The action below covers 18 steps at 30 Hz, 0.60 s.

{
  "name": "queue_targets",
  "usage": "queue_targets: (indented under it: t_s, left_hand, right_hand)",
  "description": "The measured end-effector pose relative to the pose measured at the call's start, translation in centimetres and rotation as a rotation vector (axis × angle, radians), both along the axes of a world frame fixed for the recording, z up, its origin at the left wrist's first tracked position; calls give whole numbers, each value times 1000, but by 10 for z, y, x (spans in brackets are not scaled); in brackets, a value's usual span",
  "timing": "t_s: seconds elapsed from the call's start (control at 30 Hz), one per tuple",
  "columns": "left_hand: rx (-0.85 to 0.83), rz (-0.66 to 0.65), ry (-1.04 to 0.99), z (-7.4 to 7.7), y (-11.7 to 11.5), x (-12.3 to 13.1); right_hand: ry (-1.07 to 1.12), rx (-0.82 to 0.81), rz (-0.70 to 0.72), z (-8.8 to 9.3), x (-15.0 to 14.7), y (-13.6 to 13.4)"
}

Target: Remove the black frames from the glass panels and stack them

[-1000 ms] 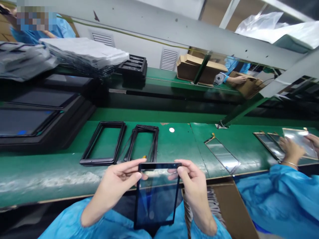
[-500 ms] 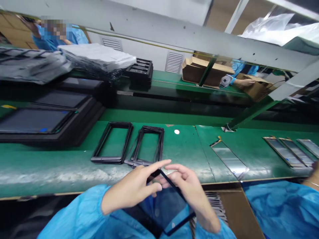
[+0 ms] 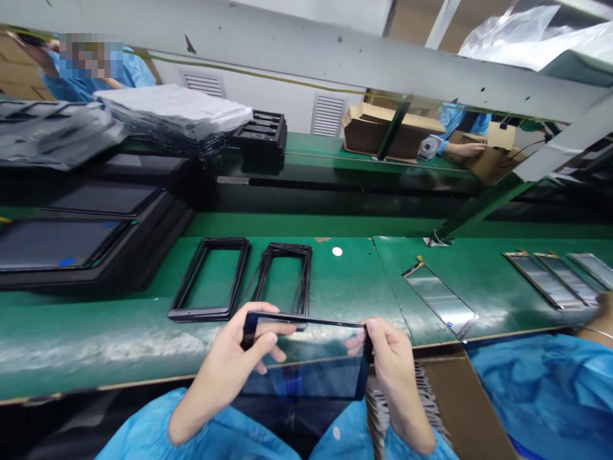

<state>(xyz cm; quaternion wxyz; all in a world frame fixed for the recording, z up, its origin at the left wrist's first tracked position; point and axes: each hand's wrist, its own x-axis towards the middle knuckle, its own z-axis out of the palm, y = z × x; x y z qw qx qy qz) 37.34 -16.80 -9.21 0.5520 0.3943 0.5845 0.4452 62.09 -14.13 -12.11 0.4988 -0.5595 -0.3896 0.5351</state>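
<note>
Between my two hands, in front of the bench edge, is a black-rimmed see-through glass panel (image 3: 316,367), held wide side across and tilted. My left hand (image 3: 246,358) grips its left end, fingers showing through the glass and thumb near the front. At the opposite end, my right hand (image 3: 390,358) pinches the upper right corner. Just beyond the panel, a stack of black frames (image 3: 306,268) lies on the green bench, the lower ones askew. Beside it on the left lies a neater stack of black frames (image 3: 208,313).
Black foam trays (image 3: 143,249) with dark panels stand on the left. One glass panel (image 3: 440,300) lies right of centre, with several more farther right. A cardboard box (image 3: 460,396) is below the bench edge. A co-worker's blue sleeve (image 3: 555,390) is at the right.
The glass panel has turned from a slanted position to lie across in front of me. My hands have moved apart, my right hand to its right corner and my left to its left end.
</note>
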Motion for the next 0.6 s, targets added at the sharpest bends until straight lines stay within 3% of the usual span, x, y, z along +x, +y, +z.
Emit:
queue_targets:
  t_s: [0.23,0.37,0.47,0.53,0.6]
  left_hand:
    - [82,-24,74,-21,6,-15]
    - [492,-31,541,-18,13,-15]
    - [700,-312,802,-6,20,-6]
    - [688,-511,782,0,26,2]
    - [636,-591,738,1,30,6]
  right_hand:
    - [21,58,10,2,-3,-6]
    - [-33,49,32,-1,-7,-12]
    - [-77,65,104,-4,-11,-18]
    - [-89,67,134,-4,-14,-22]
    - [-88,65,145,-3,-15,-25]
